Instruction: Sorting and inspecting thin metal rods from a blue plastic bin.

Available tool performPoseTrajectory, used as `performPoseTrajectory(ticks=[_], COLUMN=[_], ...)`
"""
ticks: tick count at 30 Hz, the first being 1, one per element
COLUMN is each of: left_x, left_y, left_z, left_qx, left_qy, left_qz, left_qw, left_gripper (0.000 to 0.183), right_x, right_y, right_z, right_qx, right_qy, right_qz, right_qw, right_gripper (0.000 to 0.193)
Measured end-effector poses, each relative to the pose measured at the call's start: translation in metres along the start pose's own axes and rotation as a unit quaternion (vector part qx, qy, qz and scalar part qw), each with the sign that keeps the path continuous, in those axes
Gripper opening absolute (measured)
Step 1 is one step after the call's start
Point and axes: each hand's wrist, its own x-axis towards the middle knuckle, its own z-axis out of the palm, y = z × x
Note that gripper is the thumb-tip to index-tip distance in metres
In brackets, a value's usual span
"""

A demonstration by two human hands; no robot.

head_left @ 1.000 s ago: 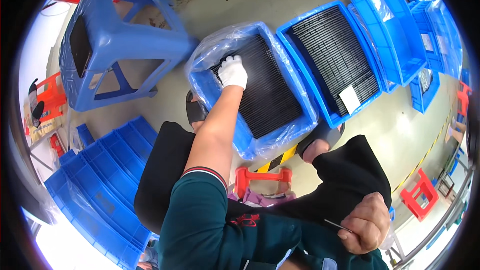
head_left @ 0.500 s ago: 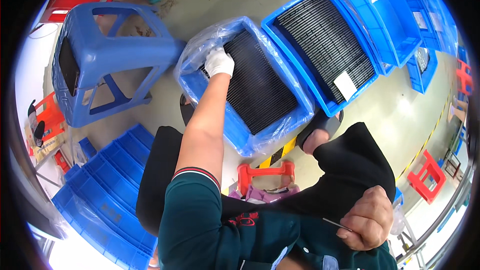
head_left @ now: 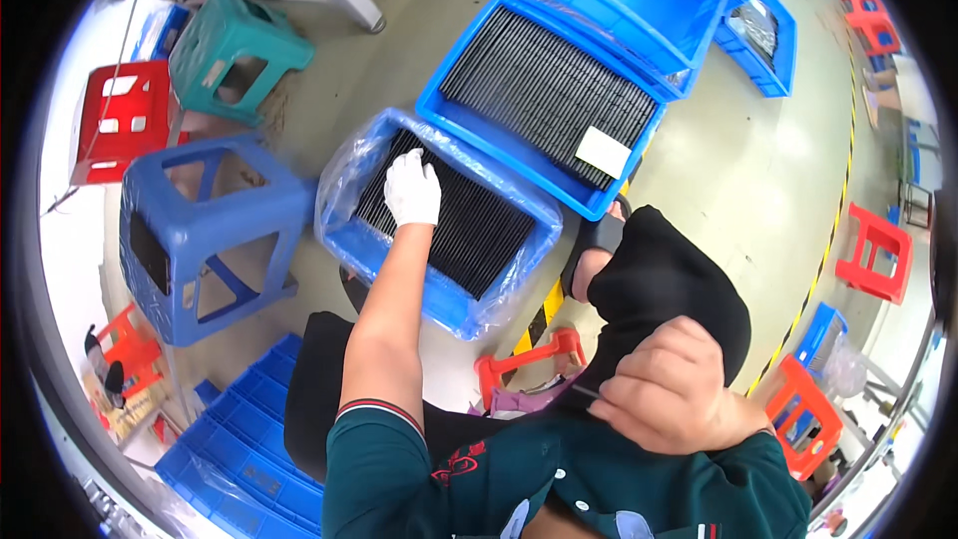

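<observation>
My left hand (head_left: pixel 412 192), in a white glove, rests over the rows of thin black strips (head_left: pixel 477 230) in a plastic-lined blue bin (head_left: pixel 439 311). Its fingers stretch out a little apart at the rows' far left part, and no lifted strip shows in them. Bare and closed, my right hand (head_left: pixel 667 386) is held in front of my body above my lap. Between its thumb and fingers is a thin metal rod (head_left: pixel 587 391), of which only a short end shows.
Beyond the lined bin is a second blue bin (head_left: pixel 431 112) of black strips, with a pale paper slip (head_left: pixel 602 152) on top. More blue bins (head_left: pixel 639 15) stand behind it. A blue stool (head_left: pixel 200 225) is at left; blue crates (head_left: pixel 239 459) lie lower left. A small red stool (head_left: pixel 529 364) is between my legs.
The view has shifted, showing more of the right side. My left hand's fingers have straightened over the strips. My right hand has come inward and up, still holding the rod.
</observation>
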Motion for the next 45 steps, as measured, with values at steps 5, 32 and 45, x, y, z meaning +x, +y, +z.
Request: performPoseTrajectory(ticks=[5, 32, 45], left_x=[0.040, 0.046, 0.038], left_y=[0.077, 0.303, 0.231], left_z=[-0.007, 0.063, 0.091], left_qx=[-0.033, 0.012, -0.082], left_qy=[-0.008, -0.283, -0.268], left_qz=[0.090, 0.081, -0.023], left_qw=[0.995, 0.956, 0.960], left_gripper=[0.030, 0.054, 0.030], right_x=[-0.039, -0.097, -0.097], right_y=[0.003, 0.048, 0.050], right_z=[0.003, -0.038, -0.039], right_qx=[0.055, 0.255, 0.267], right_qy=[0.010, 0.224, 0.198], right_qz=[0.060, 0.115, 0.087], right_qw=[0.997, 0.933, 0.939], right_gripper=[0.022, 0.017, 0.022])
